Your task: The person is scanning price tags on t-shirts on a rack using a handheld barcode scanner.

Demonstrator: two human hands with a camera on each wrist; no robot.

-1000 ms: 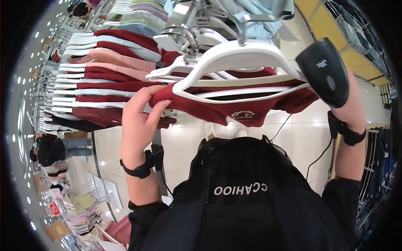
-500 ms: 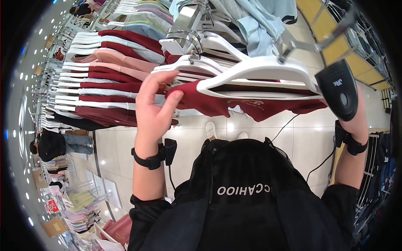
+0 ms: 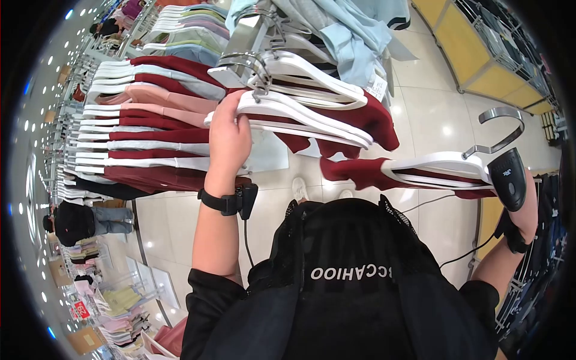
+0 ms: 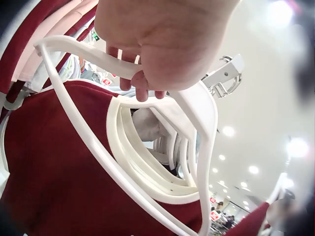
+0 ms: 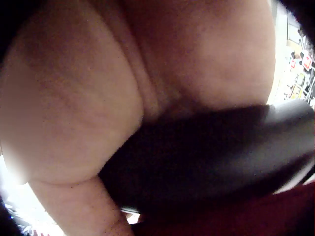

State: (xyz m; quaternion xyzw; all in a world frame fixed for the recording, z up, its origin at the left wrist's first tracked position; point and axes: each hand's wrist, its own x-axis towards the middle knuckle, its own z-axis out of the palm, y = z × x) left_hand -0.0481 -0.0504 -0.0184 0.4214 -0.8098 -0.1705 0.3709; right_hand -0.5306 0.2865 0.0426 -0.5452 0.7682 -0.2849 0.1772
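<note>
The maroon shirt [image 3: 363, 172], on its white hanger [image 3: 441, 161], now hangs farther right, well apart from the rack [image 3: 227, 75]; the left hand [image 3: 231, 137] has left it, so the right side seemingly bears it alone. It looks narrow, 1 sleeve jutting left. The right hand [image 3: 529, 207] grips a black handheld device [image 3: 507, 180]; any hold on the hanger is hidden. Left fingers curl over the front hanger [image 3: 282, 111].

Black scanner [image 3: 508, 182] beside a maroon shirt [image 3: 363, 170] on a white hanger [image 3: 441, 159], apart from racked white hangers [image 3: 282, 107]
</note>
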